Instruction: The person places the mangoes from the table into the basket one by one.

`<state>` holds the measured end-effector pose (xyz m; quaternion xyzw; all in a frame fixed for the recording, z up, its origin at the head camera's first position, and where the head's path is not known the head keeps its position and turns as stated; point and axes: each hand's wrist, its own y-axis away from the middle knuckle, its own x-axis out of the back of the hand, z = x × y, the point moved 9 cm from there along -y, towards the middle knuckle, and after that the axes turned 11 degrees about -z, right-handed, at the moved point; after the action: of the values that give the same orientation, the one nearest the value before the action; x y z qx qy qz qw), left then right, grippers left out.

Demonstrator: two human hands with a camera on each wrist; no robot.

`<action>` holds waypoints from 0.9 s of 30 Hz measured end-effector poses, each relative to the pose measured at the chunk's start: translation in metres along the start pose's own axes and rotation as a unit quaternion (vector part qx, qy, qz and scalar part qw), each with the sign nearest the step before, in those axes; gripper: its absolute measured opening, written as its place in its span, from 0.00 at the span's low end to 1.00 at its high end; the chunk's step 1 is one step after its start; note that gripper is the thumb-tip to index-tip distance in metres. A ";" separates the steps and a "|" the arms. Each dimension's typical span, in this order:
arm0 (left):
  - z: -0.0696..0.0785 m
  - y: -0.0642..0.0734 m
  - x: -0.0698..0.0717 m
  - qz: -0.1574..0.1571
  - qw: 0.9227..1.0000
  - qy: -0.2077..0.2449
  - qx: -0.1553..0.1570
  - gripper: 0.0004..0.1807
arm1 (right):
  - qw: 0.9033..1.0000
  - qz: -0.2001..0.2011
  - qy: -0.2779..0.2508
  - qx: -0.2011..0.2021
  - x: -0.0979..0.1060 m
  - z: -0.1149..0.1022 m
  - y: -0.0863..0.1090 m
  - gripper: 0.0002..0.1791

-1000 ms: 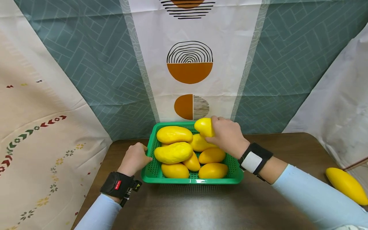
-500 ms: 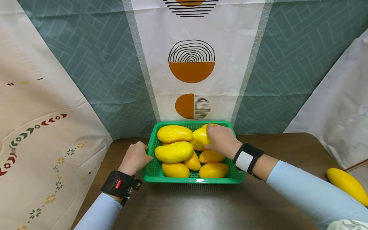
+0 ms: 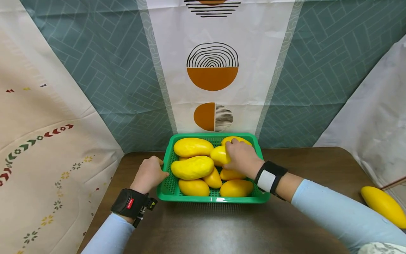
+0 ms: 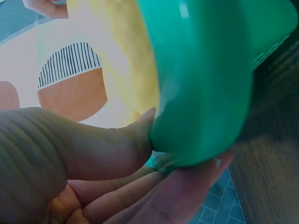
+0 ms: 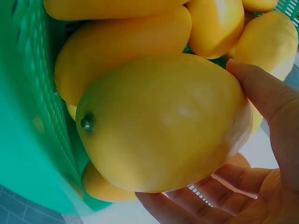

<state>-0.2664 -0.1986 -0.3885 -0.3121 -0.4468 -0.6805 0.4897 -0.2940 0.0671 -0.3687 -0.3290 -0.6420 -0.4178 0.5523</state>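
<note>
A green plastic basket [image 3: 190, 199] holds several yellow mangoes. My left hand [image 3: 149, 175] grips its left rim; in the left wrist view the thumb [image 4: 112, 144] lies on the inner side and the fingers [image 4: 187, 186] are underneath the rim. Over the basket's right half, my right hand [image 3: 244, 157] holds a mango [image 5: 168, 121] between thumb and fingers. That mango lies against others, its stem end toward the basket wall in the right wrist view. A long, lumpy mango [image 3: 192, 168] rests on top of the pile at the left.
One more mango [image 3: 383, 206] lies at the far right, beyond my right forearm. The basket stands on a dark brown table [image 3: 203, 225] near its back edge. A patterned cloth [image 3: 127, 70] hangs right behind it.
My right hand has lowered its mango onto the others in the basket, uncovering another mango at the back right corner. My left hand has stayed on the rim.
</note>
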 end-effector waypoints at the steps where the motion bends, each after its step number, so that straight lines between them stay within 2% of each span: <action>1: 0.000 0.000 0.000 -0.001 1.000 0.001 0.001 0.24 | 1.000 -0.001 0.002 -0.001 -0.001 0.000 0.000 0.41; 13: 0.003 0.001 0.002 0.003 1.000 0.003 -0.004 0.23 | 1.000 0.019 0.009 -0.001 -0.002 0.000 0.003 0.38; 27: 0.002 0.000 -0.001 0.003 1.000 0.000 0.001 0.24 | 1.000 0.019 0.017 0.001 -0.002 0.003 0.008 0.39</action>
<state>-0.2658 -0.1964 -0.3881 -0.3127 -0.4465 -0.6788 0.4919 -0.2874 0.0731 -0.3690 -0.3330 -0.6270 -0.4119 0.5712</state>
